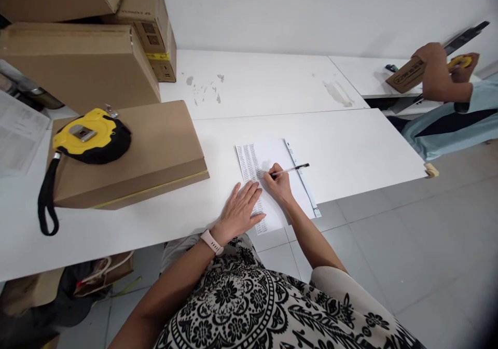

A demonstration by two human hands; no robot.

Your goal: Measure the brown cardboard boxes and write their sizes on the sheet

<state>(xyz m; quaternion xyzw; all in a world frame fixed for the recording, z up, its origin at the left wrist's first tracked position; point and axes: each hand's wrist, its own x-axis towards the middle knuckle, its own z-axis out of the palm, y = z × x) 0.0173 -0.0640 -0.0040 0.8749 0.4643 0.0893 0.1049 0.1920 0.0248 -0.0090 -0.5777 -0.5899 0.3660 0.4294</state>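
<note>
A sheet of paper (274,154) with columns of small printed text along its left side lies on the white table near the front edge. A strip with a bluish edge (307,191) runs along its right side. My right hand (279,185) is closed around a pen (290,170), its tip down by the printed columns and its black end slanting up to the right. Resting flat on the lower left of the paper is my left hand (241,209), fingers spread, holding nothing. A pale pink watch band (212,242) circles my left wrist.
On the left, a yellow and black tape measure (91,135) with a wrist strap sits on a cardboard box (163,131). More cardboard boxes (81,64) are stacked behind. At the far right, another person's hands (436,64) hold a yellow tape roll (459,64) beside a small carton (406,77).
</note>
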